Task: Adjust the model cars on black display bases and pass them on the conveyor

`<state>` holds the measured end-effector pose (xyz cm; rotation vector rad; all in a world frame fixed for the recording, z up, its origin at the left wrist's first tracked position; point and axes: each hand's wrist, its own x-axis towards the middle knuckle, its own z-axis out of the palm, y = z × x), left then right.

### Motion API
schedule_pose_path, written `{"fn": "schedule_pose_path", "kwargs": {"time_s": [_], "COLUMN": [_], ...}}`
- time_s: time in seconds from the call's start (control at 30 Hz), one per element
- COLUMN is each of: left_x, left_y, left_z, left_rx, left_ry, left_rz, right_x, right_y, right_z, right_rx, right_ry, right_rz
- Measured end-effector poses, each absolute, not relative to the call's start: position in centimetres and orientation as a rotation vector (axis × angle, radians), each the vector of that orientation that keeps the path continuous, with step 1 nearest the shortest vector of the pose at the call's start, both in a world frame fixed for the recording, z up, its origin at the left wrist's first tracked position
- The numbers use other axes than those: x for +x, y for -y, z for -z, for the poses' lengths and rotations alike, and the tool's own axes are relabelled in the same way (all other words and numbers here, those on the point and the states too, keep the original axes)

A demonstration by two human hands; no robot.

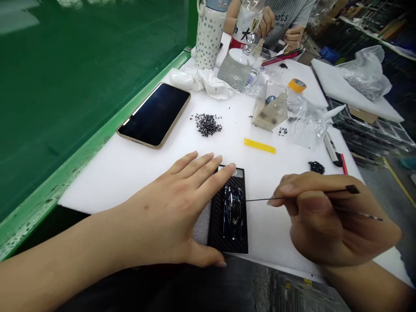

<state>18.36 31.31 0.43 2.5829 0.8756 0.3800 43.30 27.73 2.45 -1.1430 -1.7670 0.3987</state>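
Note:
A black rectangular case (pixel 243 242) with a woven-look surface and a glossy dark, car-like shape (pixel 234 206) lies at the table's near edge. My left hand (pixel 177 201) rests over its left side with the fingers spread. The index finger touches the top end and the thumb reaches the bottom end. Pinched in my right hand (pixel 325 216) is a thin dark rod (pixel 260 199), its tip at the case's right edge. A small black block caps the rod's rear end. A second slim dark stick (pixel 364 214) shows behind those fingers; its kind is unclear.
Around lie a phone (pixel 156 113), a pile of tiny black parts (pixel 208 125), a yellow strip (pixel 260 146), a clear container (pixel 268 115), a glass mug (pixel 235 71), a dotted bottle (pixel 209 39) and a utility knife (pixel 332 149). Another person's hands (pixel 266 21) work across the table.

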Motion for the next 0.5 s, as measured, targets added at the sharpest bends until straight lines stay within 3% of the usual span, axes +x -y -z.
{"fn": "schedule_pose_path", "kwargs": {"time_s": [0.5], "left_x": [18.28], "left_y": [-31.29], "left_z": [-0.39], "left_rx": [2.624], "left_ry": [-0.893], "left_rz": [-0.349], "right_x": [43.56], "right_y": [-27.76], "right_z": [-2.46], "right_rx": [-1.165], "right_ry": [1.847], "right_rz": [-0.430]}}
